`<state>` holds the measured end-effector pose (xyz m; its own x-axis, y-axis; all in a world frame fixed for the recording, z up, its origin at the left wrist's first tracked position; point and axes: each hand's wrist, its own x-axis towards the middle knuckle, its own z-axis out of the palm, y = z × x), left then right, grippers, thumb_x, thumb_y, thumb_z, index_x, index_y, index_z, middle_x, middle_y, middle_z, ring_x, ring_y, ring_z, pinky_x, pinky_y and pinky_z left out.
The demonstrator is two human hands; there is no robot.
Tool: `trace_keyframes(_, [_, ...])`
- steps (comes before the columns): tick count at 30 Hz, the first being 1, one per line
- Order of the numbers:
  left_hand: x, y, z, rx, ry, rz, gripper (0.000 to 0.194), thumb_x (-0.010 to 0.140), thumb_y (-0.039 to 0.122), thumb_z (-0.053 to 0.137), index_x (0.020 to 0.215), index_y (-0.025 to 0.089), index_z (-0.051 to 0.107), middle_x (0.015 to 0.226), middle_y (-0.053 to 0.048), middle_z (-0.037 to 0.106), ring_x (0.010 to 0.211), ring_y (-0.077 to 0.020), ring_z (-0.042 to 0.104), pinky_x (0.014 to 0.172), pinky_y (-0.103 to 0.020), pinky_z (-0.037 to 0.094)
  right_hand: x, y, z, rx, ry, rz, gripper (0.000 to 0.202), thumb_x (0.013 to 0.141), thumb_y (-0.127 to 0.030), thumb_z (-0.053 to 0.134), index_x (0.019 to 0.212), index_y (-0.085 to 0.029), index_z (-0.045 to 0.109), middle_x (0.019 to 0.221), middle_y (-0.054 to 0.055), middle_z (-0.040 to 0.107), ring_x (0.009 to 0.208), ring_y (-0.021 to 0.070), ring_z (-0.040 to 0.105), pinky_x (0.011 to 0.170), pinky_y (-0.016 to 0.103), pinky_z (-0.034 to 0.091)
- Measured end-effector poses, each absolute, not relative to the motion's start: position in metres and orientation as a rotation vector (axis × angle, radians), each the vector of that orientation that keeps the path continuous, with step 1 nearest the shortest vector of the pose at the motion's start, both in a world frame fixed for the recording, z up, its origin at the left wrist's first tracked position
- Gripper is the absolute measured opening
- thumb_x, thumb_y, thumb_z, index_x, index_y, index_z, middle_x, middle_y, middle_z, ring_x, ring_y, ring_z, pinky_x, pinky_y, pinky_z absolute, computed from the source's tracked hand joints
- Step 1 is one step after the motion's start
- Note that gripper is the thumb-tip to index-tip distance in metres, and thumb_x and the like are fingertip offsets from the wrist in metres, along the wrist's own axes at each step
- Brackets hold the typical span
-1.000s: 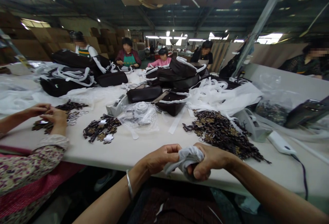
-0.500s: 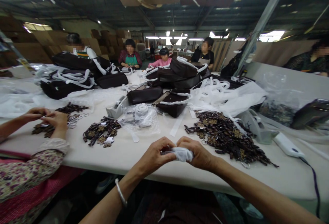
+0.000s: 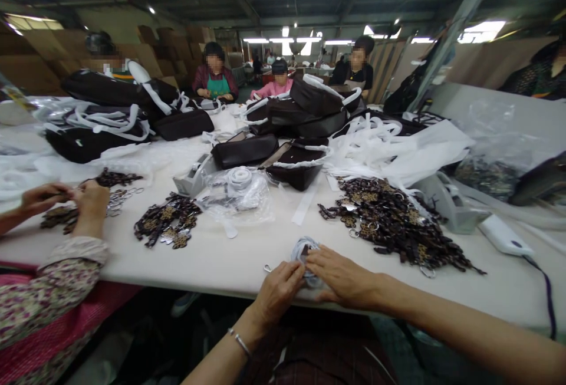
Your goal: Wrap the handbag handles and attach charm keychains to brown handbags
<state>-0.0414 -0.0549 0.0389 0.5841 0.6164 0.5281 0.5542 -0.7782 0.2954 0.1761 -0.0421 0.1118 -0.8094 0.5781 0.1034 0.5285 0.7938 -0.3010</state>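
A rolled, whitish-grey coil [image 3: 303, 247], perhaps wound strap, sits at the table's front edge. My left hand [image 3: 279, 288] is closed in a pinch at the coil's near left side. My right hand [image 3: 342, 276] lies over the coil's right side, fingers stretched out towards the left hand and thumb apart below. The fingertips of both hands meet near its middle, where a small dark brown patch shows; part of the coil is hidden. A small metal clip [image 3: 267, 267] is on the table just left of the coil.
Brown chain-like charms lie in a large heap [image 3: 389, 220] at right and a smaller pile [image 3: 168, 220] at left. Beyond are a clear plastic bag [image 3: 239, 196], tape dispensers and dark bags [image 3: 300, 114] with white-wrapped handles. A co-worker's hands [image 3: 91, 199] work at left.
The coil was held up between both hands; now it is lower, against the table edge, with its round face showing. My right hand has flattened over it. The view has shifted slightly.
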Motion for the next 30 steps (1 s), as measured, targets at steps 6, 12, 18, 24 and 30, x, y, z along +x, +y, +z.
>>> trace_keyframes(6, [-0.042,-0.057,0.036,2.921,1.109,0.966,0.035,0.094,0.024,0.056,0.128,0.016,0.054,0.117,-0.01,0.068,0.092,-0.0213,0.062,0.077,-0.036,0.053,0.177,-0.065,0.058,-0.974,-2.345,0.232,0.029,0.095,-0.018,0.051,0.121,-0.016,0.064,0.121,0.013,0.068,0.116,0.0224,0.062,0.103,0.042,0.051])
trace_keyframes(12, [-0.051,-0.034,0.049,3.142,1.0,0.86,0.035,0.095,0.034,0.054,0.128,0.021,0.056,0.134,-0.007,0.061,0.113,-0.0235,0.058,0.093,-0.04,0.047,0.182,-0.061,0.057,-0.887,-2.311,0.168,0.027,0.095,-0.021,0.055,0.119,-0.015,0.064,0.117,0.013,0.07,0.114,0.0219,0.064,0.103,0.04,0.052])
trace_keyframes(18, [-0.055,-0.016,0.051,3.198,0.788,0.705,0.041,0.098,0.039,0.044,0.133,0.018,0.05,0.136,-0.007,0.06,0.13,-0.0213,0.048,0.105,-0.038,0.04,0.177,-0.061,0.063,-0.855,-2.33,0.052,0.02,0.094,-0.017,0.055,0.11,-0.016,0.067,0.11,0.009,0.073,0.11,0.0197,0.066,0.103,0.038,0.052])
trace_keyframes(24, [-0.044,-0.037,0.049,3.139,1.004,0.665,0.036,0.099,0.031,0.042,0.128,0.013,0.052,0.112,-0.011,0.068,0.109,-0.0241,0.059,0.089,-0.036,0.046,0.184,-0.049,0.067,-0.74,-2.426,0.054,0.017,0.094,-0.015,0.054,0.103,-0.016,0.068,0.111,0.009,0.072,0.116,0.0207,0.062,0.103,0.039,0.051])
trace_keyframes(30, [-0.032,-0.044,0.049,2.999,1.252,0.606,0.034,0.095,0.032,0.051,0.126,0.018,0.052,0.113,-0.009,0.066,0.108,-0.0254,0.056,0.084,-0.037,0.048,0.18,-0.036,0.074,-0.836,-2.443,0.295,0.012,0.092,-0.027,0.06,0.09,-0.019,0.069,0.105,0.007,0.072,0.109,0.02,0.063,0.101,0.04,0.05])
